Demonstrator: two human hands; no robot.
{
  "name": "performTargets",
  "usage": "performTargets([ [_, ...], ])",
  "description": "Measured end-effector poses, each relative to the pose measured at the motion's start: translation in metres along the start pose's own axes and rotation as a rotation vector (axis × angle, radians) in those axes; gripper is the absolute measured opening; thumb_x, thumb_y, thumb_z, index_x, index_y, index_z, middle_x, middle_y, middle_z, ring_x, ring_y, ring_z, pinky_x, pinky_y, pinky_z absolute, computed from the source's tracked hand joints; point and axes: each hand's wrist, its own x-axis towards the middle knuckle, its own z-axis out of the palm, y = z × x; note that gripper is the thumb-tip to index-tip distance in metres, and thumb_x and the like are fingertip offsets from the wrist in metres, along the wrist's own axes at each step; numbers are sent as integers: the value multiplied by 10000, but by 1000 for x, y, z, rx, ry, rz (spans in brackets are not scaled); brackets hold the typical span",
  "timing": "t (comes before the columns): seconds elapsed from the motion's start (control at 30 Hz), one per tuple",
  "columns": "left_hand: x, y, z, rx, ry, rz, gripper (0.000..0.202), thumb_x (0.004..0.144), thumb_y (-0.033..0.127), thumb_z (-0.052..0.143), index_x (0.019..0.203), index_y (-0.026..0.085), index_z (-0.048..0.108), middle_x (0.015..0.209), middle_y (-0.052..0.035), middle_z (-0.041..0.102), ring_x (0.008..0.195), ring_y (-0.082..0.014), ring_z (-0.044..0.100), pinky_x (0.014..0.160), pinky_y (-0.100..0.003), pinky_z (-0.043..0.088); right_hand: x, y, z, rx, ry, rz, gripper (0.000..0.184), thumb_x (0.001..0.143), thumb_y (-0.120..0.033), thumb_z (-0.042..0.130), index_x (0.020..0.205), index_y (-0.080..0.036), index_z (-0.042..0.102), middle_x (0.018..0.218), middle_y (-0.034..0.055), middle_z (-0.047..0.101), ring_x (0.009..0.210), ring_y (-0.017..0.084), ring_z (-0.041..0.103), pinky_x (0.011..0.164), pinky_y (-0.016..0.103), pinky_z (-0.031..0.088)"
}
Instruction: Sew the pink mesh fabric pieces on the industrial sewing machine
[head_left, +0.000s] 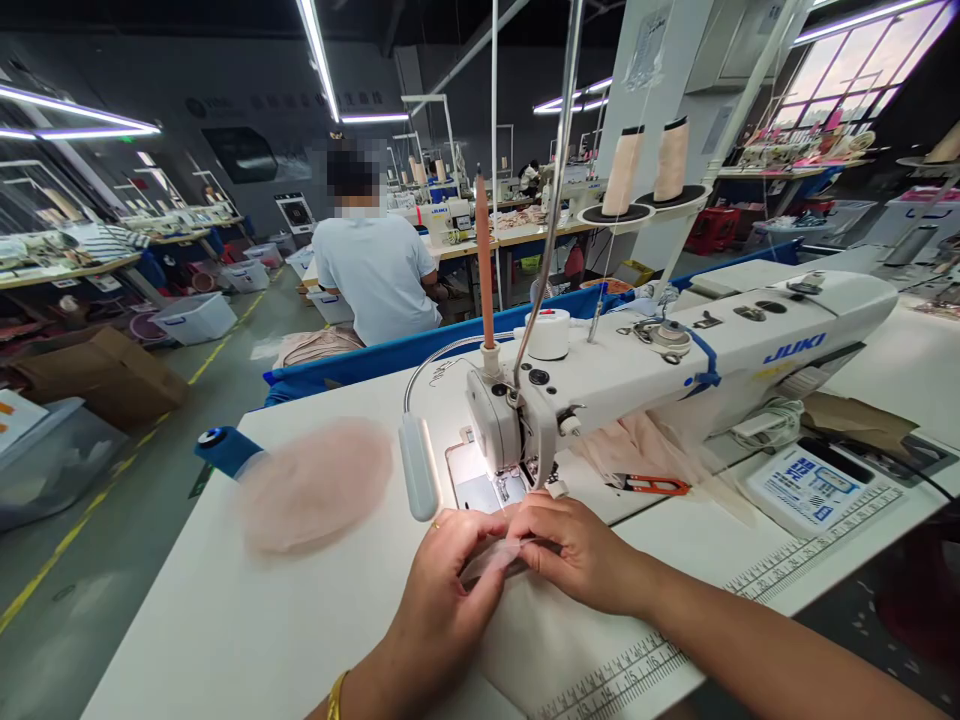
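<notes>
Thin, sheer pale pink fabric (491,562) is pinched between the fingers and thumbs of both my hands, just in front of the sewing machine's needle area. My left hand (450,585) is closed on its left part, with a ring on one finger. My right hand (581,550) grips it on the right, fingertips close to the left ones. The white sewing machine (637,370) stands right behind my hands, its presser foot (511,487) over a lit metal plate. Part of the fabric between my hands is hidden by the fingers.
Left on the table lies a blurred pink sheer piece (319,490) near a blue thread cone (225,450). A small lamp (418,468) hangs beside the needle. Orange-handled thread snips (651,485), more pink fabric (637,450) and a white box (810,490) lie right. A person (375,265) sits beyond.
</notes>
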Motion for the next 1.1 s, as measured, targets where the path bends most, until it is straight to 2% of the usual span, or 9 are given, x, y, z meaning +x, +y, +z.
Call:
performTargets([
  [0.3, 4, 3, -2, 5, 8, 19, 132, 992, 336, 619, 908, 238, 647, 938, -52, 691, 883, -225, 617, 768, -331, 481, 2, 1, 0, -10, -8, 2, 223, 1026, -330, 500, 886, -232, 644, 833, 27, 662, 796, 204, 587, 781, 354, 423],
  [0.43, 4, 3, -3, 31, 24, 48, 124, 974, 275, 585, 862, 242, 629, 895, -49, 675, 857, -226, 607, 740, -326, 465, 1, -1, -1, 4, -4, 11, 222, 1029, -341, 506, 886, -237, 640, 820, 24, 665, 793, 208, 597, 781, 356, 427],
  [0.6, 4, 1, -5, -55, 15, 5, 167, 1000, 312, 575, 867, 240, 646, 927, -49, 672, 888, -222, 619, 768, -322, 489, 1, -3, -1, 69, -2, 28, 168, 1029, -378, 557, 1076, -250, 655, 982, 45, 704, 845, 210, 635, 806, 356, 451],
  [0.7, 5, 2, -6, -103, -5, -42, 205, 1014, 348, 574, 863, 235, 652, 941, -53, 664, 905, -226, 618, 792, -327, 489, 3, -3, 0, 120, 6, 19, 203, 1040, -418, 563, 972, -248, 651, 936, 38, 690, 854, 209, 624, 815, 353, 454],
  [0.8, 0, 13, -7, -120, -22, -66, 220, 1009, 385, 597, 860, 233, 654, 936, -61, 663, 906, -235, 610, 802, -336, 478, -2, -17, -9, 125, 17, 35, 255, 1038, -438, 570, 887, -239, 624, 861, 30, 659, 831, 209, 599, 818, 357, 459],
  [0.9, -11, 31, -5, -202, -101, -32, 222, 995, 414, 625, 862, 238, 644, 925, -57, 666, 895, -228, 606, 809, -336, 472, -18, -51, -34, 182, -105, 145, 232, 1019, -428, 601, 887, -240, 633, 889, 33, 681, 853, 208, 624, 794, 332, 485],
  [1.0, -22, 45, 2, -418, -309, 38, 267, 958, 481, 668, 841, 244, 634, 944, -48, 672, 867, -212, 621, 792, -325, 482, -28, -81, -60, 410, -363, 396, 241, 974, -459, 640, 890, -234, 627, 905, 26, 691, 741, 178, 645, 651, 276, 493],
  [1.03, -22, 47, 5, -441, -346, 35, 275, 947, 492, 673, 838, 243, 630, 943, -47, 669, 860, -213, 620, 787, -327, 482, -27, -84, -64, 486, -428, 480, 229, 974, -450, 621, 901, -233, 614, 909, 20, 689, 665, 161, 639, 574, 259, 476],
  [1.1, -17, 43, 11, -336, -330, -30, 246, 941, 445, 658, 821, 235, 616, 931, -55, 661, 873, -228, 609, 795, -347, 469, -17, -77, -64, 444, -438, 548, 168, 969, -373, 592, 883, -228, 598, 847, -5, 666, 573, 138, 610, 498, 236, 433],
])
